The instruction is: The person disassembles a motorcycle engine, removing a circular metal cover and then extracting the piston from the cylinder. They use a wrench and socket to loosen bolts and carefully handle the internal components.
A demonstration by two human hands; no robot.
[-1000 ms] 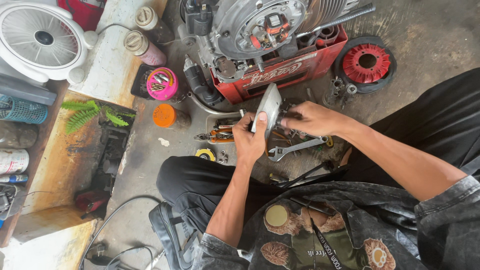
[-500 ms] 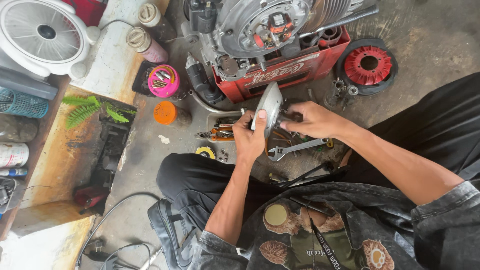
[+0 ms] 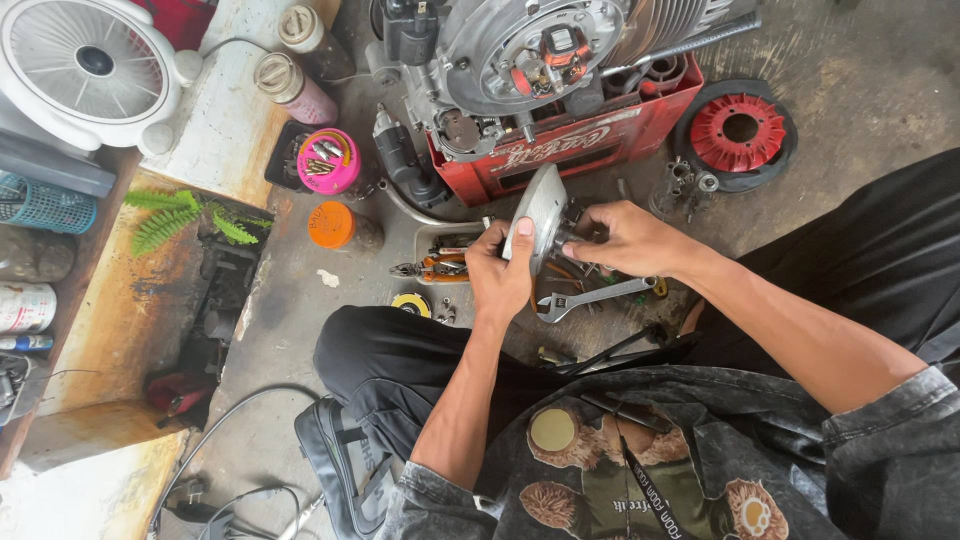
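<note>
Both hands grip a metal cover upright over the floor, just in front of the red crate.
Left hand wraps its near edge, thumb up the face; right hand pinches the back. It looks rigid, fairly heavy and probably oily, so the rim is the safest hold.

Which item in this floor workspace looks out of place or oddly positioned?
The grey metal engine rests on a red plastic crate rather than a stand, and the red finned flywheel lies detached on the concrete floor.
</note>
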